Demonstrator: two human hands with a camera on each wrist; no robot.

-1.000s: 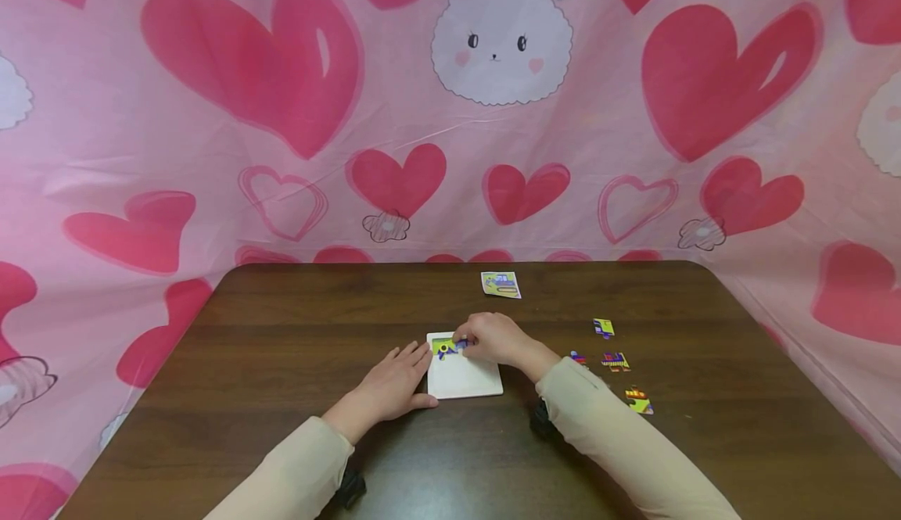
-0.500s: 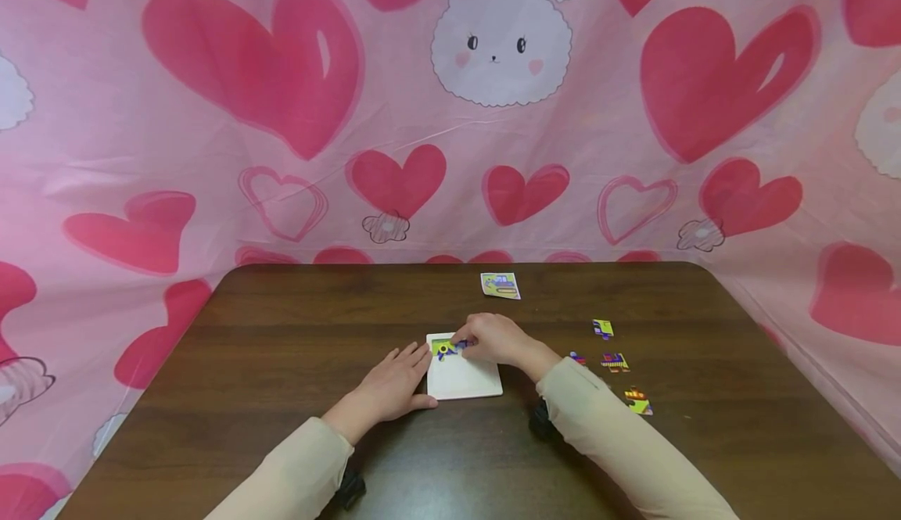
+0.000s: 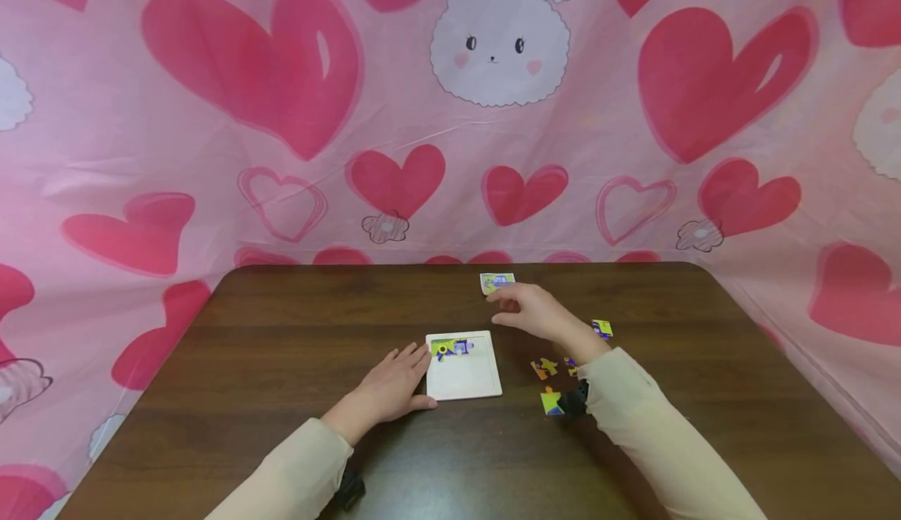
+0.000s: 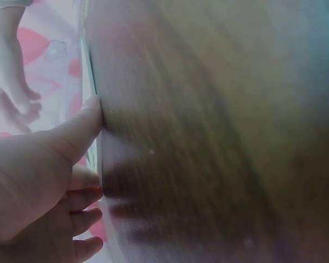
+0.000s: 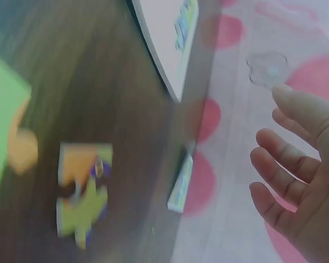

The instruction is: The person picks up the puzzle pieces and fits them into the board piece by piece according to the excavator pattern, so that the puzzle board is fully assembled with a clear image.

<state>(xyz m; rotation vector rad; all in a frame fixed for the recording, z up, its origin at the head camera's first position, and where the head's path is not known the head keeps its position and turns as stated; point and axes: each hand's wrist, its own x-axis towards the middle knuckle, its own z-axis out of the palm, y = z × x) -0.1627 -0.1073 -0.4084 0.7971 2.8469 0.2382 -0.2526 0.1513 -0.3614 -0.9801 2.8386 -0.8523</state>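
A white puzzle tray (image 3: 461,379) lies mid-table in the head view, with joined yellow-green and purple jigsaw pieces (image 3: 450,348) along its far-left edge. My left hand (image 3: 396,383) rests flat at the tray's left side, fingers extended and thumb by the near corner. In the left wrist view its thumb (image 4: 85,129) touches the tray edge. Raised over the table right of the tray, my right hand (image 3: 533,310) has loosely bent fingers. The right wrist view shows nothing between those fingers (image 5: 288,175). Behind that hand is a small picture card (image 3: 497,279), partly covered by it.
Loose jigsaw pieces lie right of the tray: an orange-and-yellow one (image 3: 544,368), a green one (image 3: 551,403), and a yellow one (image 3: 601,328) farther back. My right forearm hides part of this area. A pink heart-patterned cloth (image 3: 401,113) hangs behind the table's far edge.
My right hand has left the tray and risen toward the back right. The pieces it covered in the tray now show, and its forearm covers different loose pieces. My left hand has stayed put.
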